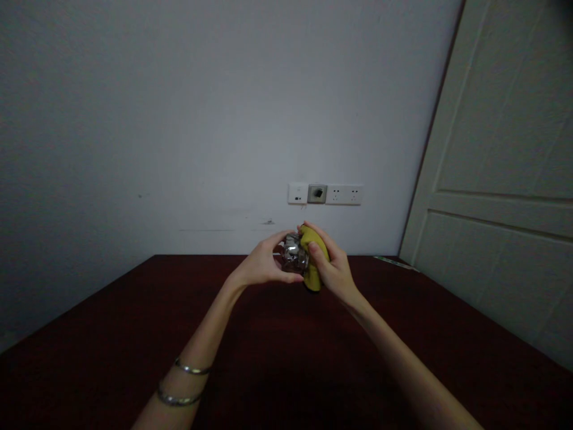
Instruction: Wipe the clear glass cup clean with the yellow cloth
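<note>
Glass jar (294,255), small, clear and glinting, sits pinched in the left hand (259,266), whose thumb runs under it and whose fingers curl over its top, closed snugly round the body. Against the jar's right side the right hand (333,269) presses a yellow cloth (313,263), with the fingers folded over the cloth and the thumb lying across its front, so that the hand is closed on the fabric and the fabric touches the glass. Both hands hold the jar in the air above the far half of a dark red table (134,334). Two silver bangles (183,382) ring the left forearm. Behind the hands, a row of wall sockets (324,194) is set in the pale wall, and a cream door (501,179) stands at the right.
</note>
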{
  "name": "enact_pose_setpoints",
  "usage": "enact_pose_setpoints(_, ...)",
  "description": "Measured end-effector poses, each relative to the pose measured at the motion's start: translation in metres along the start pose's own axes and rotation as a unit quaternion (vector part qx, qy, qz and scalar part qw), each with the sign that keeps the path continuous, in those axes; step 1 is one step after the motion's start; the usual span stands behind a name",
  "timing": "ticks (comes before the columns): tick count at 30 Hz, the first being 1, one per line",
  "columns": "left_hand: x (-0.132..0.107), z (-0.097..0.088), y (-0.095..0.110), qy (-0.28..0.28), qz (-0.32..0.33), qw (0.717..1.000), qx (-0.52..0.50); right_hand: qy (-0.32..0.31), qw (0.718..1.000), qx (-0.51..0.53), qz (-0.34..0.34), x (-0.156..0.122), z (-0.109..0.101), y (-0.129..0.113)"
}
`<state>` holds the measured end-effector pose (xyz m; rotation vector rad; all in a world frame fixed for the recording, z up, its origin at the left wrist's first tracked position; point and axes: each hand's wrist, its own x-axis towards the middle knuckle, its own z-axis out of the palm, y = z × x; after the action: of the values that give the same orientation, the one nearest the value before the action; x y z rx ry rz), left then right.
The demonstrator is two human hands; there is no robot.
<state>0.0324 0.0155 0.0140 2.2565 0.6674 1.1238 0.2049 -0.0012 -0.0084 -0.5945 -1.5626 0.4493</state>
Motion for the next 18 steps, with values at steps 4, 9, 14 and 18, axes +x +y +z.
enact_pose_setpoints(4, 0.0, 0.0012, -0.0008, -0.011, 0.022, 1.0, 0.004, 0.013, 0.997, 0.047, 0.053, 0.0047, 0.0004, 0.0043)
enact_pose_setpoints(9, 0.0, -0.0015, -0.0061, -0.005, 0.022, 0.999, 0.037, 0.002, 0.998, 0.044, 0.034, 0.0033, -0.0003, 0.0)
enact_pose_setpoints(14, -0.0006, -0.0023, -0.0068, 0.002, 0.025, 0.998, 0.057, -0.001, 0.997, 0.058, 0.048, 0.0027, -0.0002, -0.0046)
enact_pose_setpoints(18, -0.0016, -0.001, -0.0047, -0.008, 0.035, 0.998, 0.058, 0.01, 0.986, 0.116, 0.115, 0.0046, 0.0008, 0.0001)
